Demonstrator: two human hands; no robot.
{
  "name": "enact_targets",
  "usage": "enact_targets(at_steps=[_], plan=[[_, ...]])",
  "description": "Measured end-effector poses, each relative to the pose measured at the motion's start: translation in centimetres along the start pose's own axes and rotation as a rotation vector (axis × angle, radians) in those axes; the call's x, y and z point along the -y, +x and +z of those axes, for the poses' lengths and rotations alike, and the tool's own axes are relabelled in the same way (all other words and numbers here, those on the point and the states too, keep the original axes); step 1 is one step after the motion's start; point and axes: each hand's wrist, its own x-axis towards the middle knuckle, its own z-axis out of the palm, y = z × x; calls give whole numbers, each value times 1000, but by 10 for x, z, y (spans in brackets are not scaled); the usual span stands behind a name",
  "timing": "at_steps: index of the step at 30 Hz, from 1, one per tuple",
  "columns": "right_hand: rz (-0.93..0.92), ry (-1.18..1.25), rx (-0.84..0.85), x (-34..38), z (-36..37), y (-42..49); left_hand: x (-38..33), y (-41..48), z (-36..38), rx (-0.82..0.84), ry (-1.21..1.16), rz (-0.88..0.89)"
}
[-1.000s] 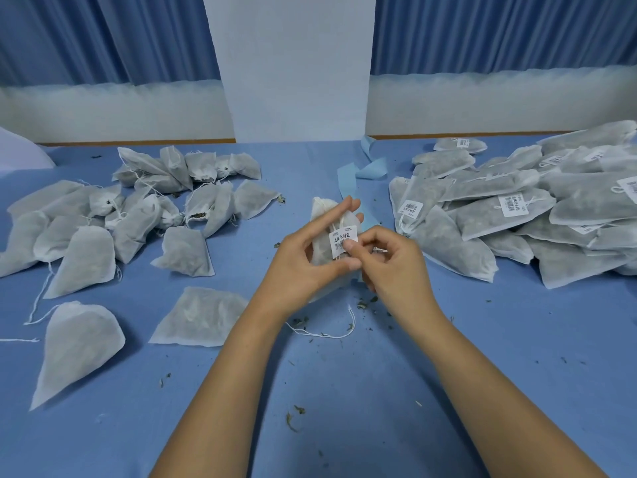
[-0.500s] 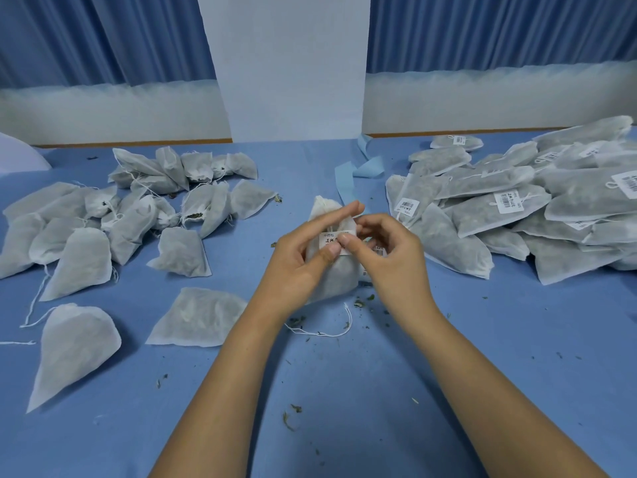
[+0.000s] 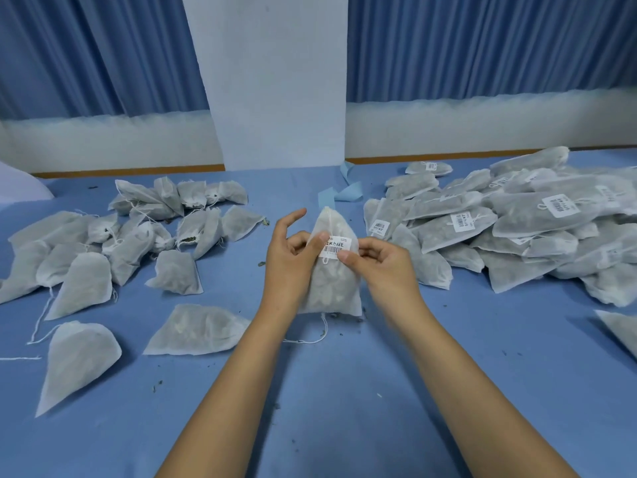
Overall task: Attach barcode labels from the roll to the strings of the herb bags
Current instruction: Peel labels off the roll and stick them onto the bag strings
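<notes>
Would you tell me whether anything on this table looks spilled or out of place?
Yes: dried herb crumbs lie scattered on the blue table near the held herb bag; a stray white string lies at left.

Even soft light, faint shadows, wide-angle edge bowing

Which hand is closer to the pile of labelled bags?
Right. The right hand is beside the labelled pile, pinching the barcode label; the left hand grips the held bag on its other side, further off.
</notes>
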Motion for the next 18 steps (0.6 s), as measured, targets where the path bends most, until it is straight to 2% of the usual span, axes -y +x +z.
enact_targets(at_steps=[3, 5, 15, 17, 18], plan=[[-12, -11, -60, 10, -19, -6, -5, -8, 21, 78, 85, -48], [21, 12, -52, 14, -32, -13, -8, -13, 35, 71, 118, -42], [322, -184, 187, 22, -103, -36, -9, -30, 88, 22, 48, -79], [335, -182, 146, 24, -109, -31, -10, -31, 93, 41, 43, -73], [308, -136, 72, 27, -111, -25, -11, -31, 94, 45, 65, -64]])
